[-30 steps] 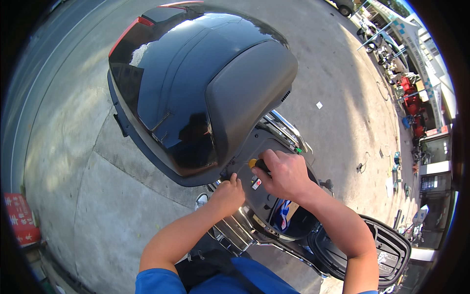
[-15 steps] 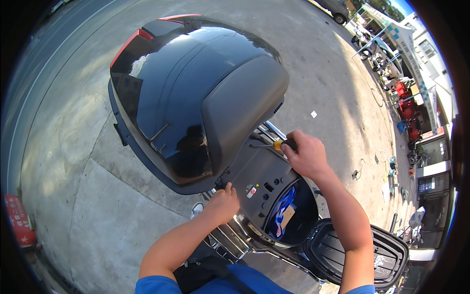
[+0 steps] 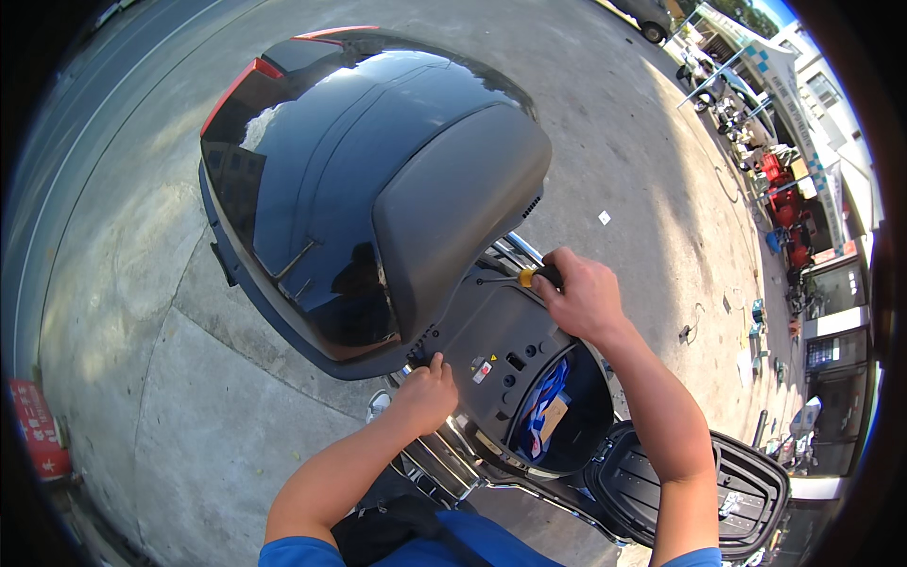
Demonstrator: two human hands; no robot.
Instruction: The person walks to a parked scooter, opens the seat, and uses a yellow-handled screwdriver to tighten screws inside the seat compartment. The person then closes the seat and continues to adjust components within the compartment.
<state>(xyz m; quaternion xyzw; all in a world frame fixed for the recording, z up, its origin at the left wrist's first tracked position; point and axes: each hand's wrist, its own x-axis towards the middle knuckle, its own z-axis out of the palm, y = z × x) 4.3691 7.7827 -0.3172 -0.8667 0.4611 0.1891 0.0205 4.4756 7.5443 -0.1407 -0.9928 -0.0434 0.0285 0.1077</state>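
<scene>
My right hand (image 3: 581,293) grips a screwdriver (image 3: 529,279) by its black and yellow handle. Its thin metal shaft points left, and the tip is at a small round hole or screw in the dark grey panel (image 3: 463,326) of a scooter. On the panel's left edge, my left hand (image 3: 427,395) is curled, its index fingertip touching close to the corner of the large black top box (image 3: 331,189). What its other fingers hold is hidden. The glossy top box, with a grey backrest pad (image 3: 463,203) and red reflectors, stands tilted beyond the panel.
An open storage compartment (image 3: 590,425) holds blue cloth and a brown piece. Its black seat lid (image 3: 690,487) hangs open at the right. Chrome rails (image 3: 515,250) run beside the panel. Parked scooters (image 3: 789,208) and a canopy stand far right; a red sign (image 3: 38,430) is far left.
The top box and panel sit slightly farther left in view. My right hand and the screwdriver have shifted a little left with them, the tip still on the panel. My left hand stays at the edge.
</scene>
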